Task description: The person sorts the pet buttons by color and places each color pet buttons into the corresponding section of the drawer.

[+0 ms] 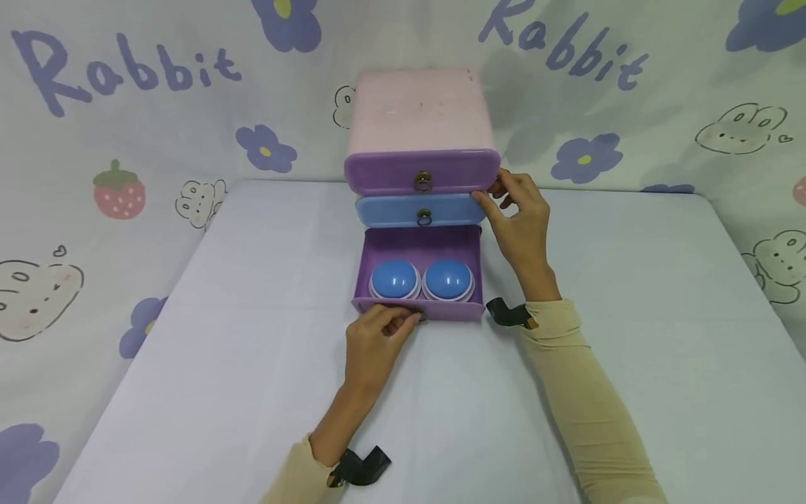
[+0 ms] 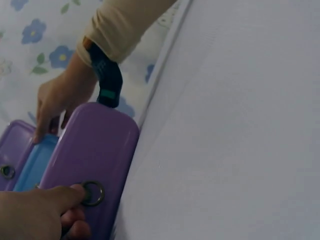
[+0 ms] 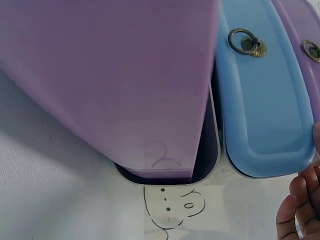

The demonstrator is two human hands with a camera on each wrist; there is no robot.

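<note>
A small pink cabinet (image 1: pixel 422 112) has a purple top drawer (image 1: pixel 384 173), a blue middle drawer (image 1: pixel 390 211) and a purple bottom drawer (image 1: pixel 422 241). The bottom drawer is pulled out, and two round blue domes with white rims, like push buttons, sit side by side inside: a left dome (image 1: pixel 394 278) and a right dome (image 1: pixel 448 278). My left hand (image 1: pixel 378 343) grips the bottom drawer's front, thumb at its metal ring pull (image 2: pixel 93 194). My right hand (image 1: pixel 519 217) holds the cabinet's right side, thumb by the blue drawer's corner; some of its fingertips are hidden.
The cabinet stands at the back of a white-covered table (image 1: pixel 220 336), close to a printed cloth backdrop (image 1: pixel 189 105) with flowers and rabbits. A black strap piece (image 1: pixel 506 313) juts from the right wrist, another black strap piece (image 1: pixel 365 467) from the left.
</note>
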